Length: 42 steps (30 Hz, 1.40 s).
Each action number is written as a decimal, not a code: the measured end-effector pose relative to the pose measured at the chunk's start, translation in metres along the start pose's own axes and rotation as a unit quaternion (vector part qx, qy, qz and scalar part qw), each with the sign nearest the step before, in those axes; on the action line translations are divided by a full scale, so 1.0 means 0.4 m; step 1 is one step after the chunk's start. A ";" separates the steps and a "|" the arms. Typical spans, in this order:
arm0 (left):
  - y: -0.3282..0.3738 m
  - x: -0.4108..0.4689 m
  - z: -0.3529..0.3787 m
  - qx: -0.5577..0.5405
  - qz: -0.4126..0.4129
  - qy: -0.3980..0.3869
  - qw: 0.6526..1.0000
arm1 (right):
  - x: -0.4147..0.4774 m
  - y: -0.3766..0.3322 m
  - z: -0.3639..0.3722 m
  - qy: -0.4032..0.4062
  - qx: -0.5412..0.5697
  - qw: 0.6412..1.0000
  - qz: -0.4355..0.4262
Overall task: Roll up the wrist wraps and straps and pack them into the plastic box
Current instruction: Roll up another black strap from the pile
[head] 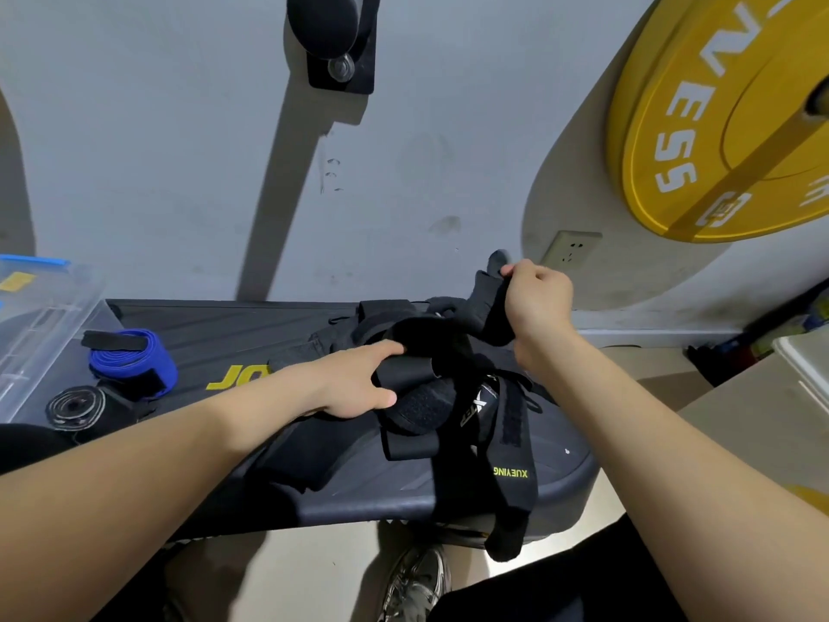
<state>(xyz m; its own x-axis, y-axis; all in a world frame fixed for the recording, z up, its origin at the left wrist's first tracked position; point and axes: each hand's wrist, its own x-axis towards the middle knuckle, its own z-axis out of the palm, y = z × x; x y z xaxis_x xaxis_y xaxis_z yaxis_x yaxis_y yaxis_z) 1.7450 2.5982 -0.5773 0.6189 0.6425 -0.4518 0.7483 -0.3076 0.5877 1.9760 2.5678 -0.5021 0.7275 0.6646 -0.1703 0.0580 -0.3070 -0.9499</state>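
Observation:
A tangled heap of black straps (pixel 430 347) lies on the dark bench (pixel 251 325). My left hand (pixel 359 383) grips a black strap at the front of the heap. My right hand (pixel 538 298) holds one end of a black wrap (pixel 486 294), lifted above the bench near the wall. A long black strap marked XUEYING (pixel 511 469) hangs over the bench's near edge. A rolled blue wrap (pixel 134 363) and a rolled black wrap (pixel 76 406) sit at the bench's left end. Beside them, at the far left, stands the clear plastic box (pixel 40 325).
A grey wall rises directly behind the bench, with a socket (pixel 572 250) on it. A yellow weight plate (pixel 726 119) hangs at the upper right. A black bracket (pixel 336 38) is mounted on the wall. My shoe (pixel 417 581) is on the floor below the bench.

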 end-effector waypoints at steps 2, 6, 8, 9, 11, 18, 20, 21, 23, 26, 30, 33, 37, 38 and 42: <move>0.002 -0.002 0.001 0.063 0.002 -0.011 0.998 | 0.001 -0.011 -0.022 0.035 -0.119 0.987 -0.107; 0.001 0.005 0.011 0.006 -0.003 -0.033 0.999 | 0.003 -0.025 -0.051 0.076 -0.291 0.933 -0.196; 0.003 0.005 0.013 -0.064 -0.012 -0.033 0.997 | -0.001 -0.027 -0.058 0.090 -0.320 0.918 -0.215; 0.005 0.005 0.015 -0.094 -0.012 -0.027 0.995 | -0.003 -0.025 -0.063 0.093 -0.338 0.909 -0.227; 0.008 0.008 0.015 -0.134 -0.004 0.001 0.991 | 0.000 -0.018 -0.068 0.062 -0.392 0.891 -0.221; 0.025 0.006 0.012 -0.155 0.053 -0.038 0.986 | -0.005 0.029 -0.067 -0.290 -0.597 0.746 -0.056; 0.030 -0.002 0.022 -0.146 0.079 -0.096 0.981 | -0.013 0.030 -0.068 -0.386 -0.591 0.707 -0.042; 0.031 -0.006 0.026 -0.144 0.090 -0.117 0.978 | -0.017 0.037 -0.068 -0.412 -0.574 0.706 -0.041; 0.035 -0.013 0.025 -0.145 0.111 -0.138 0.974 | -0.019 0.063 -0.057 -0.419 -0.550 0.719 -0.073; 0.035 -0.018 0.005 -0.099 0.102 -0.084 0.986 | -0.012 0.107 -0.038 -0.415 -0.597 0.677 -0.115; 0.004 -0.014 -0.017 0.150 0.010 0.038 0.988 | 0.013 0.110 -0.039 -0.389 -0.573 0.707 -0.144; -0.010 -0.018 -0.018 0.240 -0.042 0.024 0.969 | 0.030 0.090 -0.064 -0.339 -0.563 0.745 -0.112; -0.022 -0.019 -0.025 0.338 -0.040 0.034 0.940 | 0.038 0.087 -0.086 -0.294 -0.583 0.750 -0.103; -0.024 -0.017 -0.026 0.341 -0.040 0.045 0.938 | 0.036 0.089 -0.088 -0.288 -0.590 0.747 -0.102; -0.031 -0.009 -0.052 0.271 -0.061 0.073 0.958 | 0.024 0.089 -0.089 -0.281 -0.637 0.715 -0.062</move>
<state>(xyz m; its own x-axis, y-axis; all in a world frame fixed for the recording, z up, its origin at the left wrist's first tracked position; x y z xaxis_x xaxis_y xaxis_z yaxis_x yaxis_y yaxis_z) 1.7285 2.6142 -0.5689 0.5088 0.7762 -0.3724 0.8514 -0.5176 0.0846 2.0094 2.5391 -0.5284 0.2943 0.7998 -0.5231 0.9344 -0.3558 -0.0184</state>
